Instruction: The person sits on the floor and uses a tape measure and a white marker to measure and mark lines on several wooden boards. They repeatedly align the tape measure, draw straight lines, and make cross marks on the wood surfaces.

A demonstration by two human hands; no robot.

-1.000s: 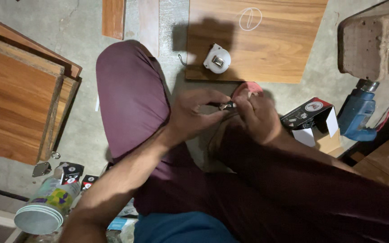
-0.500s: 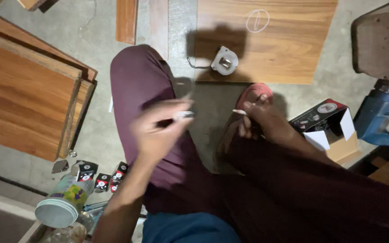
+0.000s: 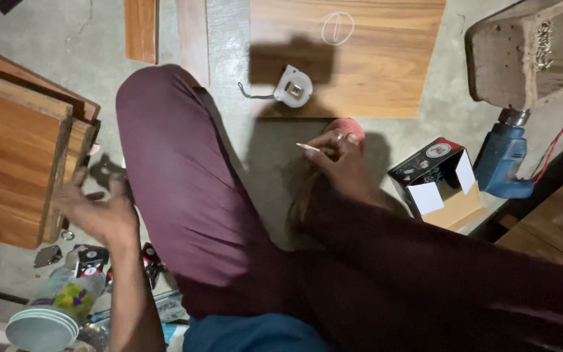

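The left hand (image 3: pixel 96 212), at the left of the frame, is blurred; its fingers curl around a small dark object (image 3: pixel 104 173), the grip not clearly visible. The right hand (image 3: pixel 341 160), at centre, pinches a thin white stick (image 3: pixel 307 148) between closed fingertips. A white tape measure (image 3: pixel 292 86) lies above it on a wooden board (image 3: pixel 386 72).

There is only one view, from a camera on the person's head. It looks steeply down, quite near, on the maroon-trousered knees (image 3: pixel 184 189), both hands and the concrete floor (image 3: pixel 53 52) with a wooden board (image 3: pixel 373 72).
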